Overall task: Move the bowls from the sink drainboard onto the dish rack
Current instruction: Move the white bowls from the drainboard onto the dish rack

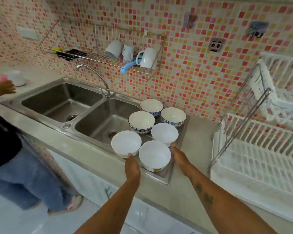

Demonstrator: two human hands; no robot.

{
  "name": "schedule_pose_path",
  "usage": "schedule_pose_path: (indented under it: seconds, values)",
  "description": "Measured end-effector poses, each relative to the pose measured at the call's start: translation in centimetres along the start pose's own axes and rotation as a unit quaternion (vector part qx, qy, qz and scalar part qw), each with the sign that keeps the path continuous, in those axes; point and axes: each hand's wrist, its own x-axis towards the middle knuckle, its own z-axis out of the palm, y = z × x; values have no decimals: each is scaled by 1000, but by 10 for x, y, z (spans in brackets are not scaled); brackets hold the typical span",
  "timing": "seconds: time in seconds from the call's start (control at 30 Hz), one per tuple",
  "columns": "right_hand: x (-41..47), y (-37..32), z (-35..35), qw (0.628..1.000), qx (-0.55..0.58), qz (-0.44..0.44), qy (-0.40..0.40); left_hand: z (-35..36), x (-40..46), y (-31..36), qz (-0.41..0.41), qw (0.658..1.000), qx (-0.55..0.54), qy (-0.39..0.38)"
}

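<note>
Several bowls stand close together on the steel drainboard (161,174) right of the sink. Three at the back have blue patterned bands (141,121); three nearer ones are plain white. My left hand (132,166) grips the near rim of the front-left white bowl (126,143), which juts over the basin. My right hand (178,155) reaches past the front-middle white bowl (154,153), thumb on the rim of the right white bowl (164,133); its fingers are hidden. The white two-tier dish rack (254,159) stands on the counter at the right with no bowls in it.
A double steel sink (61,102) with a curved faucet (98,76) lies left of the bowls. A wall wire rack (108,58) above holds white mugs and a blue tool. Another person stands at the left, a hand (4,88) over the counter.
</note>
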Motion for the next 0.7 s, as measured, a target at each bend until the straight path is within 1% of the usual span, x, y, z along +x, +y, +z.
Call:
schedule_pose_path:
  seconds: [0.03,0.1,0.2,0.27,0.37,0.53,0.67,0.7]
  values:
    - [4,0,4,1000,23,-2,7,7,-5,-1,22,999,-29,5]
    - [11,3,11,999,52,-1,14,17,-14,-3,55,995,-78,-17]
    - [19,9,22,996,82,15,19,26,-19,2,78,991,-101,-39]
    - [25,14,27,994,104,16,18,30,-12,4,73,988,-133,-40]
    - [31,22,34,989,144,19,21,34,0,1,60,987,-138,-53]
    - [34,23,40,986,154,37,48,43,13,-4,19,986,-154,-63]
    - [31,16,44,985,159,42,61,39,5,2,16,985,-158,-70]
    - [29,15,45,983,163,41,74,37,-1,4,14,985,-154,-72]
